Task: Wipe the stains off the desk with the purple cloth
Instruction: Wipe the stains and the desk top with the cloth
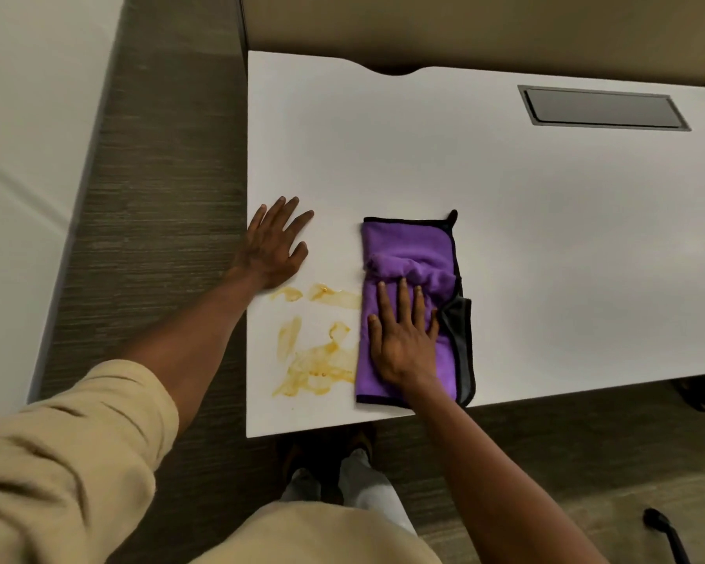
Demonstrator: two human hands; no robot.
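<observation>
A purple cloth [408, 254] with a black edge and a grey underside lies folded on the white desk [505, 189], near the front edge. My right hand [403, 335] presses flat on its near half with straight, spread fingers, and the fabric bunches up just beyond my fingertips. Yellow-orange stains [318, 360] smear the desk directly left of the cloth, touching its left edge. My left hand [273, 246] rests flat on the desk by its left edge, just beyond the stains, holding nothing.
A grey cable hatch [603, 109] is set into the desk at the far right. A beige partition stands behind the desk. Carpet floor [159, 197] runs along the desk's left side, and a dark chair part [664, 527] shows at bottom right.
</observation>
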